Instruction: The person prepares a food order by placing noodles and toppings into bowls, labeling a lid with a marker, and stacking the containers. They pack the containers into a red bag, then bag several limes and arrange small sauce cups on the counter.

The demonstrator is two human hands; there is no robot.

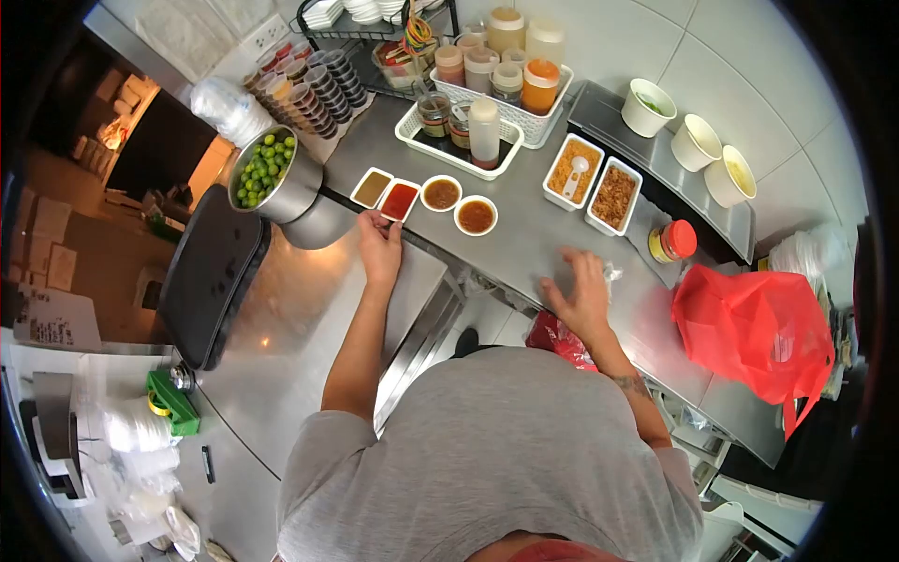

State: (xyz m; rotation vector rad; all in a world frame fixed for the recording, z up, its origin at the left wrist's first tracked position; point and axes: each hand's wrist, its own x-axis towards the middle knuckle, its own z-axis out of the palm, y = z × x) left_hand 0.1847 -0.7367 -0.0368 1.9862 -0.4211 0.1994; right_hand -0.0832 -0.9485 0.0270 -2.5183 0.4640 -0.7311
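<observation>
Red sauce dish (400, 200) sits at the worktop's (524, 248) front edge, just right of a brown sauce dish (372, 188). Your left hand (379, 248) is open, fingertips at the red dish's near rim. Farther right, your right hand (582, 292) lies open, fingers spread, flat on the worktop.

Wall: large white tiles (655, 47) with thin grey joints, rising behind the steel counter (534, 248).
Counter: brushed steel, turning a corner toward the left.
Rack: black wire shelf (318, 33) at the counter's far left end.
Doorway: dim room (103, 159) left of the counter, with a warm lamp (114, 134) glowing.
Light: bright, even, with a soft sheen on the counter.
</observation>
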